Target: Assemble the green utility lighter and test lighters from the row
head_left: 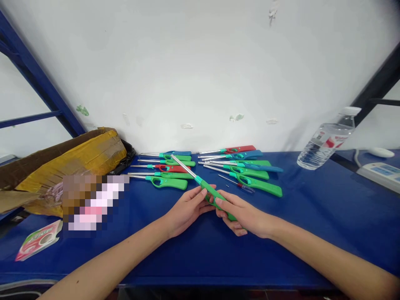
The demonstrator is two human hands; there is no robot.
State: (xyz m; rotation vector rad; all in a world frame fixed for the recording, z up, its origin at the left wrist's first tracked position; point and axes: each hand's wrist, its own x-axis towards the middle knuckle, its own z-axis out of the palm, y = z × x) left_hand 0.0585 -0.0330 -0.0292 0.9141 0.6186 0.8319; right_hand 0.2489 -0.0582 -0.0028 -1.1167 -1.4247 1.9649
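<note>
A green long-necked gas lighter (pixel 213 192) is held over the middle of the blue table, its metal tube slanting up to the left. My left hand (pixel 192 204) is closed around its front part near the trigger. Farther down, my right hand (pixel 239 212) grips the green handle, thumb on top. Behind the left hand lies a group of lighters, a green one (pixel 175 183) nearest. A second group lies behind the right hand, with another green lighter (pixel 262 185) in front. Beside that one is a small screwdriver (pixel 240 185) with a clear and dark red handle.
On the left stands an open cardboard box (pixel 103 152) with yellow tape; a blurred patch lies beside it. A torn printed card (pixel 40 239) is near the front left. A tilted-looking water bottle (pixel 326 141) and a white device (pixel 383 175) with a cable are at right. The wall (pixel 200 75) borders the table (pixel 175 258).
</note>
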